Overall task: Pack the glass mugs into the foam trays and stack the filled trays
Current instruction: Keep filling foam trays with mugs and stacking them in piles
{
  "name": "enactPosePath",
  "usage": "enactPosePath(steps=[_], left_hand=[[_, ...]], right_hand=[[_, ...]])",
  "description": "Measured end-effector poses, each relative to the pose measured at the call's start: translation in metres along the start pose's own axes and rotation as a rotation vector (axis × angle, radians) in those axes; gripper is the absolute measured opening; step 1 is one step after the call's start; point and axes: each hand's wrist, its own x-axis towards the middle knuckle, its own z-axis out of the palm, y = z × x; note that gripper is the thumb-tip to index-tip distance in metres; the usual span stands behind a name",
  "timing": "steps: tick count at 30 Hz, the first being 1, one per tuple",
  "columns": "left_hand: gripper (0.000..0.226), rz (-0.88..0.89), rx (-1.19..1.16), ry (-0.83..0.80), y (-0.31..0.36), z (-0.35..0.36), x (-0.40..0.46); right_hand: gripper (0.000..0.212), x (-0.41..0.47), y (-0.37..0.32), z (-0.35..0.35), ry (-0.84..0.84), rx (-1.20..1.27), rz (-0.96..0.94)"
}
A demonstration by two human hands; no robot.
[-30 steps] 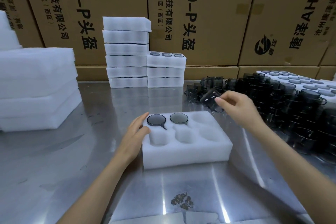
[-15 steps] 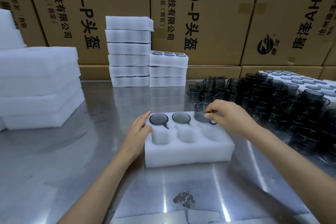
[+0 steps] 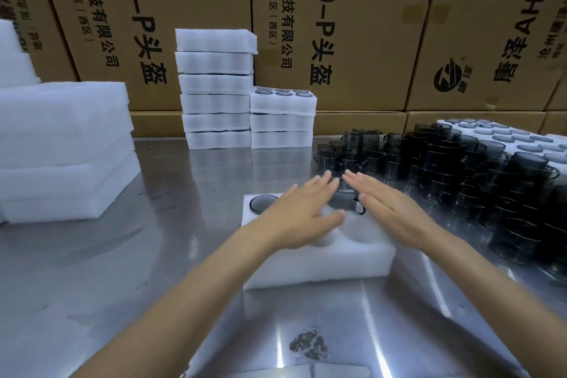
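A white foam tray (image 3: 322,261) lies on the steel table in front of me. A dark glass mug (image 3: 260,204) sits in its far left pocket. Another mug (image 3: 346,201) stands in the far right pocket, its handle pointing right. My left hand (image 3: 303,215) stretches flat over the tray's far middle and hides the pocket there. My right hand (image 3: 395,209) reaches flat over the tray's right side, fingers straight, next to that mug. Neither hand holds anything. Loose dark mugs (image 3: 460,175) crowd the table at the right.
Two stacks of foam trays (image 3: 214,89) (image 3: 282,120) stand at the back against cardboard boxes (image 3: 337,24). Thick foam sheets (image 3: 61,147) are piled at the left. A filled tray (image 3: 521,138) lies far right. A dark stain (image 3: 308,344) marks the near table.
My right hand has let go of the mug it set into the far right pocket and opened flat. My left hand has moved from the tray's left edge to above its middle.
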Motion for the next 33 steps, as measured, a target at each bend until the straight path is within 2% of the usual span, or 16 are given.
enactPosePath(steps=[3, 11, 16, 18, 23, 30, 32, 33], left_hand=[[0.067, 0.039, 0.186, -0.088, 0.001, 0.008, 0.014], [0.054, 0.056, 0.103, -0.191, -0.004, 0.009, 0.014], [0.074, 0.022, 0.186, -0.248, 0.002, 0.002, 0.016], [0.068, 0.023, 0.188, -0.210, 0.003, 0.006, 0.013], [0.063, -0.058, 0.241, -0.104, 0.003, 0.014, 0.007], [0.058, -0.118, 0.224, -0.141, 0.004, 0.012, 0.007], [0.055, -0.126, 0.172, -0.077, 0.004, 0.013, 0.003], [0.052, -0.124, 0.135, -0.002, 0.005, 0.013, 0.002]], right_hand=[[0.046, -0.002, 0.005, 0.007, -0.034, -0.056, 0.006], [0.047, 0.004, 0.010, 0.008, -0.195, -0.160, 0.032], [0.044, 0.011, 0.000, 0.001, -0.222, -0.272, 0.015], [0.044, 0.010, -0.001, 0.002, -0.209, -0.298, 0.004], [0.047, -0.002, 0.008, 0.019, -0.093, -0.043, 0.044], [0.056, 0.000, 0.015, 0.022, -0.061, 0.248, 0.189], [0.055, -0.001, 0.018, 0.023, 0.018, 0.322, 0.218], [0.053, -0.001, 0.021, 0.022, 0.096, 0.265, 0.232]])
